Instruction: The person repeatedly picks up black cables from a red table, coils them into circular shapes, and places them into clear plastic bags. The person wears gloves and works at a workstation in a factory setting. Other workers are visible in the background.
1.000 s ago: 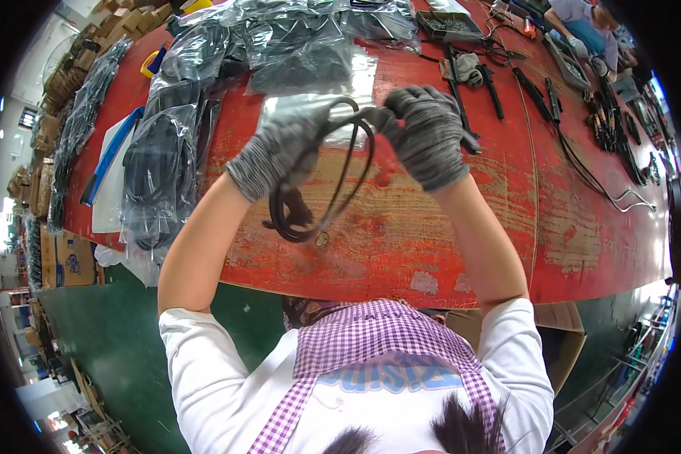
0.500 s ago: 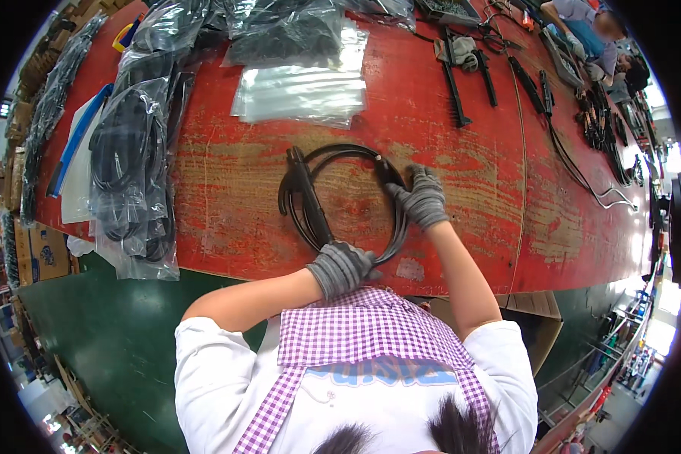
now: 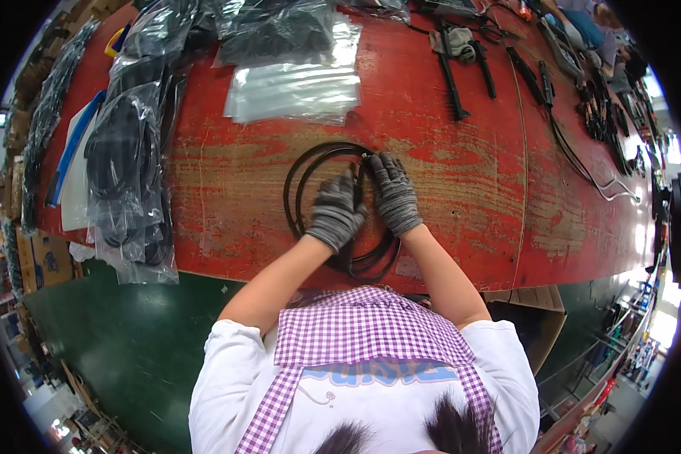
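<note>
A coil of black cable (image 3: 286, 189) lies on the worn red table in front of me. Across its right half runs a long black handle (image 3: 346, 257), partly hidden by my hands. My left hand (image 3: 336, 212), in a grey striped glove, is closed around the handle inside the loop; its fingertips are blurred. Beside it, nearly touching, my gloved right hand (image 3: 395, 195) is closed over the coil's right side. A small metallic cable end (image 3: 366, 156) peeks out at its fingertips. The lower part of the coil rests near the table's front edge.
Clear plastic bags (image 3: 295, 92) lie flat beyond the coil. Bagged black cables (image 3: 125, 163) are stacked at the left, next to a blue-edged item (image 3: 76, 147). Black tools (image 3: 450, 79) and loose cables (image 3: 564, 147) lie at the right. An open carton (image 3: 548, 321) stands below the table.
My left hand has moved up from the coil's near edge into the loop. The black handle has shifted from the coil's left to its right side. My right hand has moved slightly left.
</note>
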`<state>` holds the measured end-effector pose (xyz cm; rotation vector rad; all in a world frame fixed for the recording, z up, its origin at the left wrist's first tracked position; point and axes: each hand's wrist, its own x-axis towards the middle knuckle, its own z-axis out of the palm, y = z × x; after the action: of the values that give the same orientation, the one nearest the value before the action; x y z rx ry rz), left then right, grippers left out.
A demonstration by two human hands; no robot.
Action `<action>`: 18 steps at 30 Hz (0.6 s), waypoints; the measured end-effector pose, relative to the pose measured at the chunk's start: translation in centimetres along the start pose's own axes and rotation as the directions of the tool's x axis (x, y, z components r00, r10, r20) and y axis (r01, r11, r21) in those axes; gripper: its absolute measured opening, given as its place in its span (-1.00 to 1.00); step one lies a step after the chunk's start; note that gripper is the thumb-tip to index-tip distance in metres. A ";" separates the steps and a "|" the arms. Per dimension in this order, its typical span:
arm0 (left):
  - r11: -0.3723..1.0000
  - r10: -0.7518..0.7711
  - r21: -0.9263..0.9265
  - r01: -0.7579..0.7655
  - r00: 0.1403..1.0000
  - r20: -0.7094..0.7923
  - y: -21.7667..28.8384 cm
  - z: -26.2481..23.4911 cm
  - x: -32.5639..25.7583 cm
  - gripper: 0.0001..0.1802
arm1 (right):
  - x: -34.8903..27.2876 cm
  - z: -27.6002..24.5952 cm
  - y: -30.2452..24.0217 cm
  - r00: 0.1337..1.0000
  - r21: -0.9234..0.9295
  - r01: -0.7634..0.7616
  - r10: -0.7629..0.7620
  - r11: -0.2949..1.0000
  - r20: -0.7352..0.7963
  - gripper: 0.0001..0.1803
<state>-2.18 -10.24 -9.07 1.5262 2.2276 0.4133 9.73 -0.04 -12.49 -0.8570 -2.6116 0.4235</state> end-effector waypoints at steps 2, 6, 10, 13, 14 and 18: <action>0.980 0.084 0.194 -0.047 0.979 -0.185 -0.5 0.6 -0.1 -0.19 | 0.0 -0.9 0.1 1.000 0.030 0.016 -0.016 0.999 0.018 -0.43; 0.953 -0.043 0.269 0.137 0.944 -0.327 -3.6 -2.4 0.0 -0.26 | -1.3 -2.3 0.1 0.997 0.026 0.066 -0.065 0.997 -0.035 -0.45; 0.980 -0.156 0.075 0.185 0.944 -0.291 -5.6 -1.5 -2.9 -0.29 | -1.5 -3.4 -0.8 0.985 0.171 -0.006 -0.023 0.985 0.171 -0.48; 0.981 -0.177 0.010 0.192 0.921 -0.347 -6.3 -1.4 -4.6 -0.28 | 3.0 -5.4 5.7 0.982 -0.401 0.149 -0.086 0.904 0.171 -0.62; 0.981 -0.184 -0.011 0.192 0.917 -0.354 -6.3 -1.4 -4.7 -0.28 | 6.1 -6.7 9.0 0.996 -0.350 0.031 0.001 0.936 0.093 -0.63; 0.980 -0.199 -0.051 0.194 0.907 -0.371 -5.8 -1.9 -4.6 -0.29 | 15.8 -10.7 18.5 0.991 -0.641 -0.102 0.130 0.760 -0.003 -0.42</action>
<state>-6.37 -16.67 -9.29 1.2802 2.6326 0.7050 11.71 25.78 -6.31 -1.2267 -2.7712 -0.4811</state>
